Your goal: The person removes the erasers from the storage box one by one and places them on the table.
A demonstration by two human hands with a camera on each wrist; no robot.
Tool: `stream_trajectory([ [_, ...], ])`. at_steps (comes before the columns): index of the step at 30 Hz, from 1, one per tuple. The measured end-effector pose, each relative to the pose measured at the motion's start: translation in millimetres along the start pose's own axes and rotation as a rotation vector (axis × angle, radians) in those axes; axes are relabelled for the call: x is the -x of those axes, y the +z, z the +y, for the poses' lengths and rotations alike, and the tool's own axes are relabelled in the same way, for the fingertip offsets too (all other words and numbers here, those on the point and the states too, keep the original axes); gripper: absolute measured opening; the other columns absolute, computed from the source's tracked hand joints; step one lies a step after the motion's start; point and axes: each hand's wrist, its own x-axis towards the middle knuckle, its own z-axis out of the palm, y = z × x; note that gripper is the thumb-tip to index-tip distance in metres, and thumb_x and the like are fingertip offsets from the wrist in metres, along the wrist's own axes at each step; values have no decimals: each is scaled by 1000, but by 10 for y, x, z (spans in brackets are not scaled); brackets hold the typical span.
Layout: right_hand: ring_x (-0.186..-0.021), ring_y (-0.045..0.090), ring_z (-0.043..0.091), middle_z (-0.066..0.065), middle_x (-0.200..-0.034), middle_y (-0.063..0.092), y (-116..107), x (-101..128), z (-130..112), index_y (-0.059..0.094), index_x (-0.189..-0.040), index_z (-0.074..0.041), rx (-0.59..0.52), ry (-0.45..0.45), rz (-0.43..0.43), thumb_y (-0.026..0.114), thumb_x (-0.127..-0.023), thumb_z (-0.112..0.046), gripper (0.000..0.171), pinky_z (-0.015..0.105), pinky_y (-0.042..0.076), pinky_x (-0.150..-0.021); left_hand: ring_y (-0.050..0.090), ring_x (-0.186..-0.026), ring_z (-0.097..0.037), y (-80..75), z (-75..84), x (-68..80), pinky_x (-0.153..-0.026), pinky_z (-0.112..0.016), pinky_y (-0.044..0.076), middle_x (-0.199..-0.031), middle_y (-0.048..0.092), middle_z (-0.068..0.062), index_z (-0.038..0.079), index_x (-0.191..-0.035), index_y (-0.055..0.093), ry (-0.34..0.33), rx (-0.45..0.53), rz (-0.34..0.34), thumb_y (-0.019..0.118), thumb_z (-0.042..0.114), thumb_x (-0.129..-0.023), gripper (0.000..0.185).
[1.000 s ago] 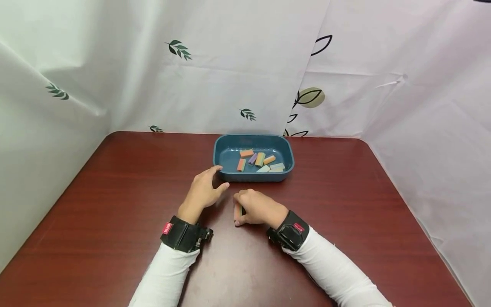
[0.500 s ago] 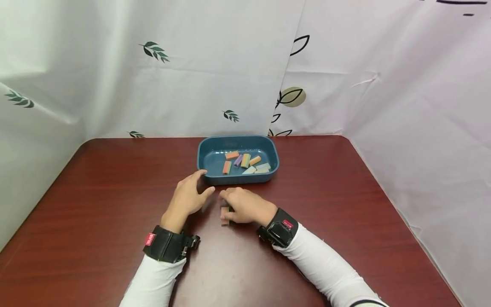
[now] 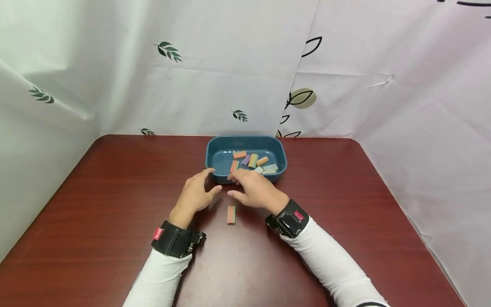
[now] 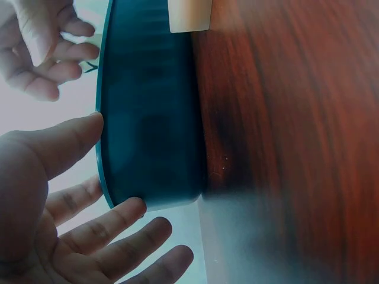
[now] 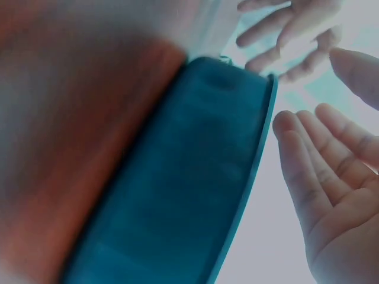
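A small orange-and-green striped block [image 3: 231, 215] lies on the table in front of a blue rectangular dish [image 3: 245, 142]. The left hand [image 3: 194, 194] is at the dish's front left corner, fingers spread; in the left wrist view its fingertips [image 4: 133, 207] lie against or very near the dish wall [image 4: 151, 112]. The right hand [image 3: 255, 189] hovers over the dish's front rim with loosely extended fingers. Nothing is between its fingers in the right wrist view, where the palm [image 5: 346, 228] shows beside the dish [image 5: 177, 165].
Inside the dish lie several small blocks: orange [image 3: 239, 154], purple [image 3: 246, 160], yellow-green [image 3: 253, 160] and pale ones [image 3: 270, 167]. The right hand partly covers some. A brown table [image 3: 326, 179] spreads around, with a white patterned curtain [image 3: 199, 85] behind.
The right hand has let go of the striped block, leaving it on the table, and has moved forward to the dish's front rim. The left hand stays by the dish corner.
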Motion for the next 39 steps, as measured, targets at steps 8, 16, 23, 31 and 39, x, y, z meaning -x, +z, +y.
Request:
stream_trajectory([
  [8,-95,63,21,11,-105,65,-148,-140,264,63,-115,-6,13,41,32,71,-90,-22,31,36,53,-80,43,-130,-40,-18,-2,-13,-103,-57,37,-142,47,-22,8,-144,45,17,4,6,69,28,-92,61],
  [16,-93,63,27,15,-110,65,-348,-268,483,62,-118,1,49,97,-64,68,-87,-9,33,36,53,-78,40,-132,-41,-29,-5,0,-104,-57,35,-144,44,-23,8,-145,42,1,20,-19,66,29,-93,61],
  [23,-96,60,25,18,-112,63,-507,-467,653,60,-119,2,81,156,-216,65,-85,-10,36,38,52,-81,38,-133,-42,-60,-10,5,-104,-57,35,-145,43,-23,8,-146,41,-8,17,-25,66,29,-93,62],
  [31,-108,57,25,15,-124,58,-519,-673,785,56,-130,-1,166,282,-434,68,-90,-20,46,41,50,-88,39,-133,-41,-69,-13,31,-104,-57,36,-145,43,-22,9,-147,40,-23,22,-36,67,28,-93,63],
  [39,-107,57,22,11,-122,60,-418,-770,822,57,-130,-7,293,294,-633,70,-90,-23,45,38,49,-87,40,-133,-40,-51,0,46,-104,-56,36,-145,43,-21,9,-147,41,-19,28,-47,68,28,-93,64],
])
